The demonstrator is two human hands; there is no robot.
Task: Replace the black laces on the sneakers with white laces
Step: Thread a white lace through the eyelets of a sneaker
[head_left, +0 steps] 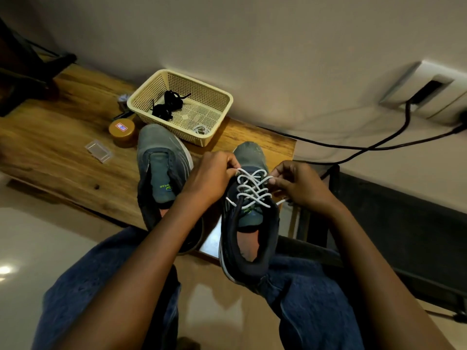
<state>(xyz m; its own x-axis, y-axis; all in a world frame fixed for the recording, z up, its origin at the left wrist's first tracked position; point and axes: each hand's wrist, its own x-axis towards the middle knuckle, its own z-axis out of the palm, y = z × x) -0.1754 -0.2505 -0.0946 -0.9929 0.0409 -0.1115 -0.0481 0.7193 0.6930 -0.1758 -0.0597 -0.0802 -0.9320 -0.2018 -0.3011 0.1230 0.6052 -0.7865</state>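
Two grey-blue sneakers lie with toes on the wooden table. The right sneaker (249, 238) carries a white lace (252, 189) criss-crossed through its eyelets. My left hand (214, 178) pinches the lace at the upper left eyelets. My right hand (297, 184) pinches the lace on the right side. The left sneaker (161, 168) has no lace. Black laces (168, 104) lie bundled in a cream basket (217, 97), with another coiled white lace (201, 130) in its near corner.
On the wooden table (63, 147) stand a round brown tin (121, 132) and a small clear plastic case (99, 150). Black cables (379, 147) run along the wall to a socket (427, 92). My legs in jeans fill the foreground.
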